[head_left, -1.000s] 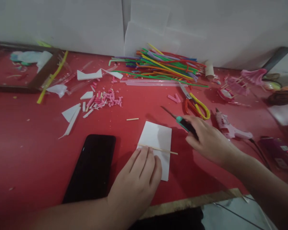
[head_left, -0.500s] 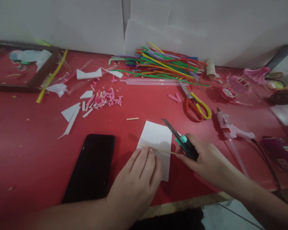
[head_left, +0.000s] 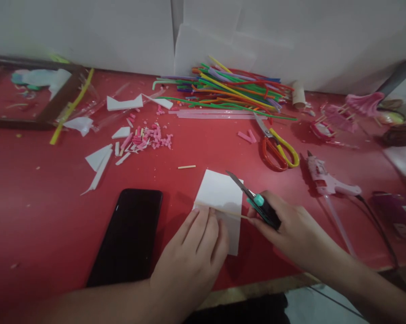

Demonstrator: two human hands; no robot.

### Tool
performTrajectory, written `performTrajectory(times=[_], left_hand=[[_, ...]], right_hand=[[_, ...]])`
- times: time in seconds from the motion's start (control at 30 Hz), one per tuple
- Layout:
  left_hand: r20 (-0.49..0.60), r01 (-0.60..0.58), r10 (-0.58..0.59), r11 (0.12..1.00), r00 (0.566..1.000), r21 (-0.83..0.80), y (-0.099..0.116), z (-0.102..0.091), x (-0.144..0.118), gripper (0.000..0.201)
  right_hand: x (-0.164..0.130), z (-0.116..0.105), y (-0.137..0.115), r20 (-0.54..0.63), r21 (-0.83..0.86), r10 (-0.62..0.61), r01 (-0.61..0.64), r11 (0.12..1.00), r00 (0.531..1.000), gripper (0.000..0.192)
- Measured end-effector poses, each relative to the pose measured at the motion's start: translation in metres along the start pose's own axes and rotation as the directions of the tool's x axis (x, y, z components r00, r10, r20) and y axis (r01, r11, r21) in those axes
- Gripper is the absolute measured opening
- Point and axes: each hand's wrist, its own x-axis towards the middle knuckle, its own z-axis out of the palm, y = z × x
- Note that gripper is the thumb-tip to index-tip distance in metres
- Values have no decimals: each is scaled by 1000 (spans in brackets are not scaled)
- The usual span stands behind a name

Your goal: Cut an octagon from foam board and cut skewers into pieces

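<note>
From my remote seat: on the red tabletop [head_left: 37, 216], the left hand [head_left: 192, 256] lies palm down, fingertips pinning a thin wooden skewer [head_left: 223, 210] across a white rectangular foam card [head_left: 219, 193] near the front edge; the hand is pressing flat, not clenched around anything. The right hand [head_left: 290, 229] is clenched on a teal-and-black utility knife [head_left: 256, 202], its blade extended and pointing far-left over the card's right edge, just beside the skewer's right end (whether the blade touches the card I cannot tell). A black smartphone [head_left: 128, 236] lies screen up just left of the card. Farther right sit red-and-yellow-handled scissors [head_left: 277, 146] and a pink hot-glue gun [head_left: 324, 177] with its dark cord. Against the far white wall is a heap of multicoloured plastic drinking straws [head_left: 229, 92]; left of centre, pink cut foam bits [head_left: 149, 138] and white foam offcuts [head_left: 100, 159] are scattered. A short wooden stick piece [head_left: 186, 167] lies just beyond the card
</note>
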Motion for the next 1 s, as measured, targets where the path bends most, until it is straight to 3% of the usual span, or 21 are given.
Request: performTrajectory(times=[0.33,0.47,0.57,0.77,1.0], left_hand=[[-20,12,-12,1000,1000,-11,1,0,2,33],[-8,13,-13,1000,1000,-12,1,0,2,33],[-14,15,-16,1000,1000,-5,1,0,1,32],[-3,19,-19,1000,1000,-12,1,-1,2,33],[-12,13,-13,1000,1000,-7,1,-2,1,31]], right_hand=[[0,0,-1,-40,-68,-90,87,994,995,12],[1,-9,-2,-55,-65,-153,150,987,987,13],[2,-23,-1,7,15,-231,231,973,973,32],[10,-35,4,215,-53,-442,463,885,871,41],[20,-30,-5,247,-191,-529,576,795,812,44]])
